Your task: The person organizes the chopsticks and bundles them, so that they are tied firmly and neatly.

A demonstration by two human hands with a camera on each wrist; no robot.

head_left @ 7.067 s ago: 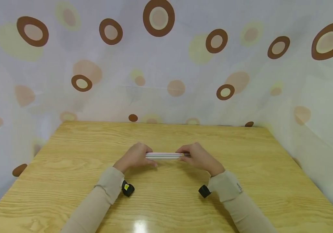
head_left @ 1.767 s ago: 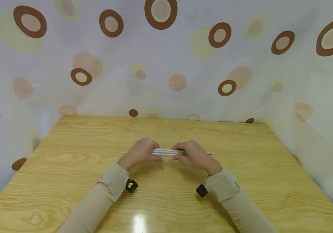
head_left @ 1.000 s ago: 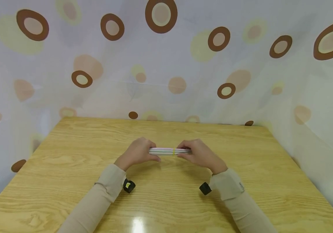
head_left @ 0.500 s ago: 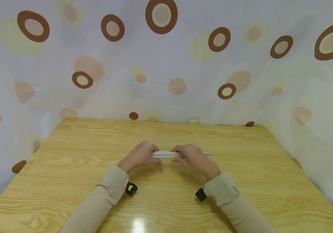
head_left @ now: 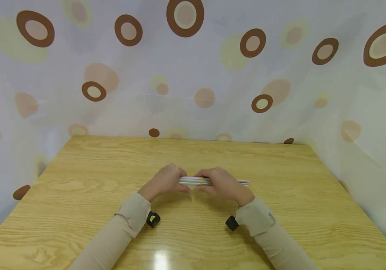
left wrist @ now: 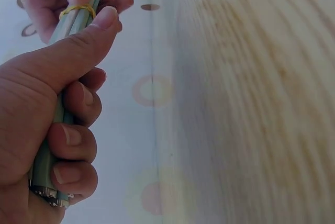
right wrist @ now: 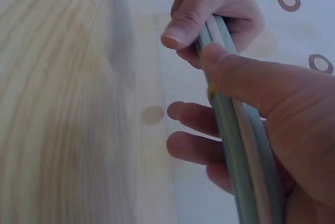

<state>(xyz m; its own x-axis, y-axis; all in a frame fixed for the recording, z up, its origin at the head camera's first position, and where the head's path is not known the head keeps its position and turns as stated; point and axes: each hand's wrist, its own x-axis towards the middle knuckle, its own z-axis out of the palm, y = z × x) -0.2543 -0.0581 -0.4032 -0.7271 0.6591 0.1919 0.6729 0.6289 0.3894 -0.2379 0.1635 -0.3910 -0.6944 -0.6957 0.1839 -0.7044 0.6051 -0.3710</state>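
A bundle of slim pastel pencils (head_left: 188, 180), green, white and pink, lies level between the two hands in the head view. A yellow rubber band (left wrist: 78, 9) circles it. The left hand (head_left: 167, 181) grips the left part of the bundle, fingers curled round it and thumb along it; the pencils' blunt ends (left wrist: 49, 193) show below its little finger. The right hand (head_left: 224, 184) holds the bundle just right of the left hand, its thumb (right wrist: 230, 67) pressing close by the band. Several of its fingers (right wrist: 196, 148) reach behind the pencils. The far ends (head_left: 245, 183) stick out past the right hand.
Both hands are over a wooden table (head_left: 193, 232). A white patterned cloth (head_left: 179, 67) with brown ovals hangs behind and at the sides. Black wrist cameras (head_left: 232, 223) sit at the inner side of both cuffs.
Since the oldest frame the band has shifted left along the bundle, and more pencil length shows right of the right hand. Lately the right hand has moved left, closer to the left hand.
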